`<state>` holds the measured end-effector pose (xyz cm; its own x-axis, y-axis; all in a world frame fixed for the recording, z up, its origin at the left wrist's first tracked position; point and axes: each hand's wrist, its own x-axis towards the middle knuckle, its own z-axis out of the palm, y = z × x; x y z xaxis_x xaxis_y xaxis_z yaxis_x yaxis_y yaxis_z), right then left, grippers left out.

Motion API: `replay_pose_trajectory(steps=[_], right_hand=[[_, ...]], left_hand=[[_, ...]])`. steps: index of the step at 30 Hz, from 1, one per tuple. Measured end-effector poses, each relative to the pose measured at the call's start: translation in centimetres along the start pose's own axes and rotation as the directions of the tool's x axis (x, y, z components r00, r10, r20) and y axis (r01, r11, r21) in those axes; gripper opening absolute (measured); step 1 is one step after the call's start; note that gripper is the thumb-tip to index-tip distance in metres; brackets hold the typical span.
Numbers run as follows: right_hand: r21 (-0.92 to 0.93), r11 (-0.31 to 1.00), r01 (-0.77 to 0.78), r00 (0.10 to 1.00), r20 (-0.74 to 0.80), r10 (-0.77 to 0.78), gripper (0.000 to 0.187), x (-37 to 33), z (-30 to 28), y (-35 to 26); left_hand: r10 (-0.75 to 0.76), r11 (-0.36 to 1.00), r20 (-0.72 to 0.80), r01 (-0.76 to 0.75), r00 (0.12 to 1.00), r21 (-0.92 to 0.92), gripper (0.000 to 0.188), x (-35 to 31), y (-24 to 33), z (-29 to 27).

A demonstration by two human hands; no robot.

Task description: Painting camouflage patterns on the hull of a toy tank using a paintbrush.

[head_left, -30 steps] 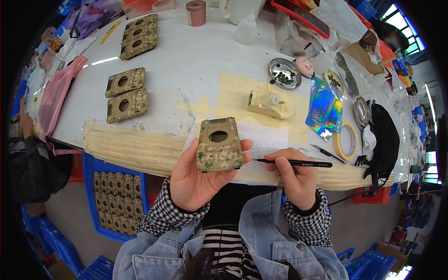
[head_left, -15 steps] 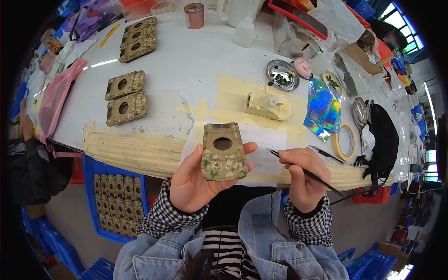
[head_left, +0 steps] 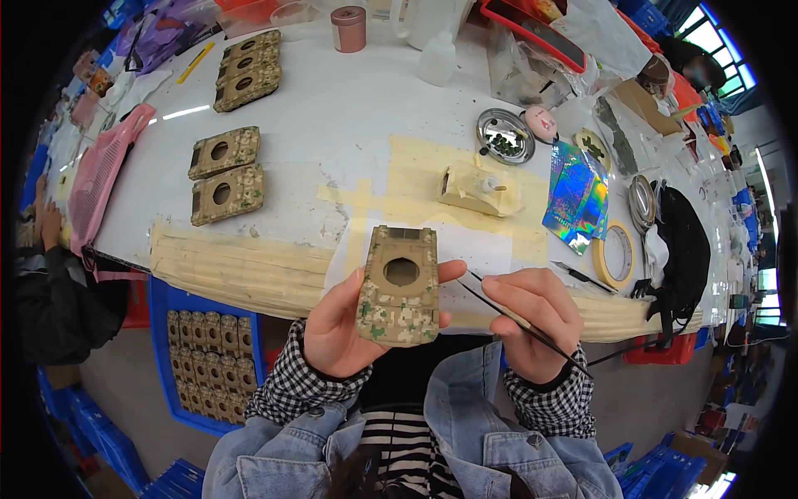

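Observation:
In my left hand (head_left: 337, 337) is a model tank hull (head_left: 397, 312) in tan and green pixel camouflage, tilted up, with a round hole through its top. My thumb and fingers grip its sides from below. My right hand (head_left: 542, 312) pinches slim black tweezers (head_left: 546, 338) just to the right. Their pointed tips are near my left fingertips, apart from the hull. Nothing can be made out between the tips. Beyond the hands, a masking-tape-covered block (head_left: 470, 191) with a small pale knob stands on the table.
Matching hulls (head_left: 226, 195) lie left on the table, with several more in a blue crate (head_left: 170, 387) below its edge. A round metal dish (head_left: 507, 158) holds small dark green parts. Holographic sheets (head_left: 569, 200), a tape roll (head_left: 613, 256) and a craft knife (head_left: 582, 274) lie right.
The hull has moved slightly toward me and tilted up more. The tweezers have shifted toward the left fingertips, and their tips look closer together as my right hand turned.

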<state>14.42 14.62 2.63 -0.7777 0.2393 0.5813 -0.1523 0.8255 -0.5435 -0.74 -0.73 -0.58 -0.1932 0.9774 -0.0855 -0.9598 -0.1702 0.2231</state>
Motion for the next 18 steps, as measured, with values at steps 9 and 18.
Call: replay_pose_trajectory(steps=[9, 18], right_hand=[[0.032, 0.999, -0.041, 0.999, -0.006, 0.041, 0.034, 0.05, -0.03, -0.24], [0.426, 0.850, -0.310, 0.940, 0.005, 0.341, 0.023, -0.72, 0.08, 0.34]], left_hand=[[0.025, 0.999, -0.016, -0.024, 1.000, 0.048, 0.072, 0.02, -0.09, 0.01], [0.037, 0.970, 0.078, -0.055, 0.996, 0.237, 0.073, 0.15, 0.06, -0.48]])
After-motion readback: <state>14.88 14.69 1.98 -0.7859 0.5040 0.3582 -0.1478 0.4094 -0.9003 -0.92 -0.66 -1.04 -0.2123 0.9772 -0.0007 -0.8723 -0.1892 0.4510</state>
